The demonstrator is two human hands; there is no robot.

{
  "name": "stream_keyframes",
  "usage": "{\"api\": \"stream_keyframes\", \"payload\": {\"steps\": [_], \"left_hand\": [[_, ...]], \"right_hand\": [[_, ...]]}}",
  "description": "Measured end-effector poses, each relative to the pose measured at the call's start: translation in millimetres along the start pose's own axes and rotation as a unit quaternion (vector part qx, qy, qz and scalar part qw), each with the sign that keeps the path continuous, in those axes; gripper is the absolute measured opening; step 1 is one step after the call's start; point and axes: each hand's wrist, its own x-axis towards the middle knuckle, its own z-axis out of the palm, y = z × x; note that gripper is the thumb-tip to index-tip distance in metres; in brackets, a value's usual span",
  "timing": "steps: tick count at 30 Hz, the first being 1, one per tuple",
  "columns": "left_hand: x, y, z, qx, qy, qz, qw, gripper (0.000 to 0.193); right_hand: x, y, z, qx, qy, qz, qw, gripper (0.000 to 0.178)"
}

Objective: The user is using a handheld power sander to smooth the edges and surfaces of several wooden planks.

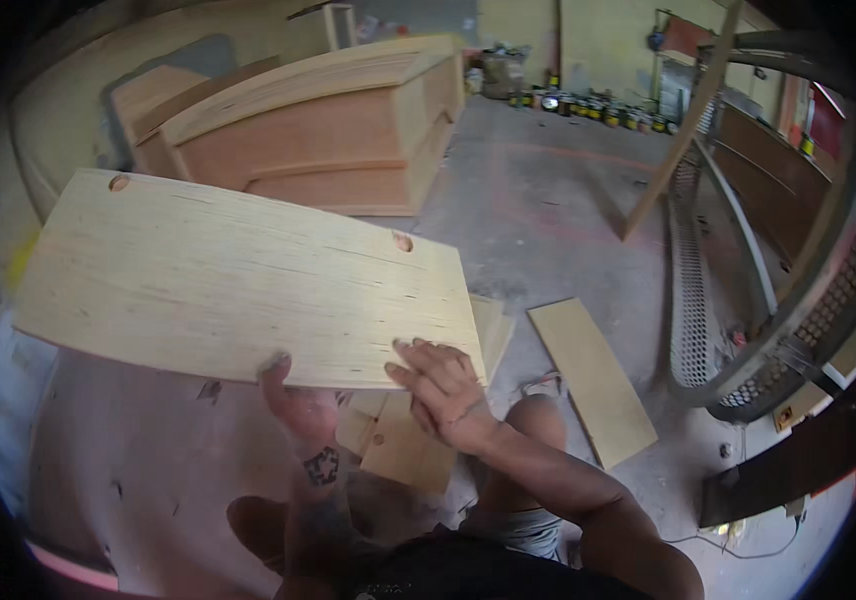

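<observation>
A long pale wooden board with a round pocket near each far corner is held up in front of me, tilted. My left hand grips its near edge, thumb on the upper face and the other fingers hidden beneath. At the near right corner, my right hand lies over the board, fingers stretched out on the surface and slightly bent. Whether anything thin is under those fingers is hidden. Beneath the board, a smaller wooden piece lies on the floor between my legs.
Another flat board lies on the grey floor to the right. A large wooden counter stands at the back left. Several small cans line the far wall. On the right are a perforated metal frame, a leaning wooden plank and a cable.
</observation>
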Motion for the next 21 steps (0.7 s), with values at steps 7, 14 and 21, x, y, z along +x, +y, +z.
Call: {"api": "stream_keyframes", "payload": {"steps": [7,14,21], "left_hand": [[10,-25,-135,-0.294,0.157,-0.322,0.886,0.052],[-19,-47,-180,-0.412,0.088,-0.281,0.863,0.048],[-25,-46,-151,-0.458,0.077,-0.372,0.804,0.070]], "right_hand": [[36,19,9,0.084,0.102,0.131,0.983,0.072],[87,30,-9,0.683,0.012,0.285,0.673,0.055],[73,33,-10,0.689,0.000,0.198,0.697,0.045]]}}
